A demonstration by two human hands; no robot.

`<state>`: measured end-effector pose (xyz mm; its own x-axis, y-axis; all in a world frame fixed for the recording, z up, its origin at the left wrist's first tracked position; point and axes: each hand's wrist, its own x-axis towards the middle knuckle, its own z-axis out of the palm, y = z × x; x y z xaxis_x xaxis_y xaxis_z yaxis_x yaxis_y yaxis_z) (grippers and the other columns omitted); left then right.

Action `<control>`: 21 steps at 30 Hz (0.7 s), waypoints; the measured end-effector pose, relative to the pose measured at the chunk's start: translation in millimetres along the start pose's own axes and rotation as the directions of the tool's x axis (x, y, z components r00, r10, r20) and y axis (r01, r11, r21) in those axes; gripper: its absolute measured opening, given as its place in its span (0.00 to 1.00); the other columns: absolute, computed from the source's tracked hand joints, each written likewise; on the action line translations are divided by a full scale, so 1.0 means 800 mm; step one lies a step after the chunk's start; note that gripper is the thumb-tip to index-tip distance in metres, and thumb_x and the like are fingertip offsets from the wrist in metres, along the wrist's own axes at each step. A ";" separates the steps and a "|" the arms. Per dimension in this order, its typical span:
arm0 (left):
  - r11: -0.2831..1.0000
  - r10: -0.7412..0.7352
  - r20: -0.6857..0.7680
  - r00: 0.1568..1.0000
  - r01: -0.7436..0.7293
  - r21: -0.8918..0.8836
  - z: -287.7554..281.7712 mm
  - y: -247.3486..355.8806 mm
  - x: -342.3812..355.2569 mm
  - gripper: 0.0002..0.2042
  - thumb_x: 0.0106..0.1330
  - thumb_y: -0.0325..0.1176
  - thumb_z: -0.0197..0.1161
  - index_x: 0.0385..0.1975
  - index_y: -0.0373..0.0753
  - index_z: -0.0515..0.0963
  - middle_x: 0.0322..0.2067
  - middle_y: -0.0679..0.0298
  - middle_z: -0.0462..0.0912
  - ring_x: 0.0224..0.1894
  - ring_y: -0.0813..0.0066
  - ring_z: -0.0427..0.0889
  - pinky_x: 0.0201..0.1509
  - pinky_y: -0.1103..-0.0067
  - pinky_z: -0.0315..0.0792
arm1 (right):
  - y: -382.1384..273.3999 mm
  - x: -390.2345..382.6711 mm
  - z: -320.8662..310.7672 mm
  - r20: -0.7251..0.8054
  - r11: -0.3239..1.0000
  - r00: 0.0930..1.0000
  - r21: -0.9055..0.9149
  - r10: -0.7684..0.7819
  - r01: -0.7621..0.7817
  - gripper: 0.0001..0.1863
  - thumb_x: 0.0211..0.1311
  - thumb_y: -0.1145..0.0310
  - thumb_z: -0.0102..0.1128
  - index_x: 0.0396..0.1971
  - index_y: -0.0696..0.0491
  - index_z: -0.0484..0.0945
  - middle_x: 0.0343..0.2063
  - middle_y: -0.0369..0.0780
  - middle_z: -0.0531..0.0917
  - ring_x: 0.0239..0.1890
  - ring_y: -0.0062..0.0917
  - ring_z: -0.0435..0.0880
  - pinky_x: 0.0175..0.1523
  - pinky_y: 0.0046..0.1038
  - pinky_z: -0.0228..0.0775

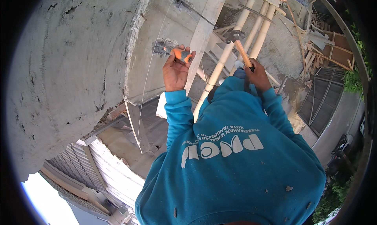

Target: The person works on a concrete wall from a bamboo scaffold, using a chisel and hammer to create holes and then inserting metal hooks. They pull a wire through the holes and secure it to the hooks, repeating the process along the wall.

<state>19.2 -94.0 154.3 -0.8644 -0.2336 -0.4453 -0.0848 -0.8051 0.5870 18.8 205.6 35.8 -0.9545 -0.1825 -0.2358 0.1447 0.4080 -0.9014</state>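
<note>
The person's left hand point(175, 69) is gripping an orange-handled chisel point(172, 52), its grip clenched around the handle while the metal tip is pressing into a chipped patch on the grey concrete wall point(78, 60) at about ten o'clock from the hand. The right hand point(258, 72), at three o'clock from the left, is clenching the wooden handle of a hammer point(238, 44), whose dark head is hanging raised at eleven o'clock from that hand, well apart from the chisel. Pale bamboo poles point(257, 30) are running diagonally behind the hammer. A thin string point(151, 64) is hanging beside the wall edge.
</note>
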 end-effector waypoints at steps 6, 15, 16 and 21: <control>0.997 0.039 0.021 0.999 -0.037 -0.063 0.010 0.007 -0.005 0.13 0.71 0.32 0.49 0.46 0.26 0.69 0.47 0.52 0.75 0.53 0.54 0.74 0.66 0.54 0.65 | -0.077 0.000 -0.011 -0.099 0.972 0.975 0.111 -0.198 0.208 0.18 0.59 0.64 0.63 0.43 0.60 0.75 0.24 0.46 0.79 0.26 0.27 0.78 0.33 0.31 0.69; 0.995 0.047 0.027 0.999 -0.044 -0.095 0.000 0.010 0.009 0.16 0.74 0.34 0.45 0.49 0.25 0.68 0.48 0.49 0.75 0.54 0.54 0.74 0.66 0.54 0.66 | -0.137 -0.006 0.002 -0.174 0.889 0.920 0.246 -0.352 0.387 0.17 0.58 0.64 0.66 0.40 0.60 0.76 0.18 0.38 0.75 0.23 0.17 0.72 0.27 0.23 0.65; 0.992 0.064 0.026 0.998 -0.061 -0.113 0.000 0.011 0.010 0.16 0.74 0.34 0.46 0.49 0.25 0.68 0.48 0.48 0.74 0.54 0.54 0.74 0.66 0.55 0.66 | -0.145 -0.009 0.002 -0.180 0.883 0.914 0.245 -0.363 0.399 0.16 0.58 0.64 0.66 0.39 0.59 0.76 0.19 0.38 0.75 0.22 0.17 0.72 0.27 0.24 0.65; 0.950 0.096 -0.018 0.995 -0.097 -0.297 0.015 0.017 0.011 0.16 0.73 0.33 0.46 0.48 0.21 0.67 0.49 0.45 0.74 0.54 0.53 0.74 0.67 0.58 0.66 | -0.162 -0.033 0.018 -0.320 0.736 0.836 0.402 -0.445 0.545 0.13 0.61 0.63 0.62 0.34 0.59 0.75 0.21 0.37 0.76 0.21 0.19 0.73 0.26 0.24 0.65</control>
<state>4.5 -100.8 166.2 -0.8593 -0.3201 -0.3989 0.1509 -0.9039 0.4002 28.9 144.7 153.5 -0.9461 -0.0481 0.3202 -0.3092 -0.1586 -0.9377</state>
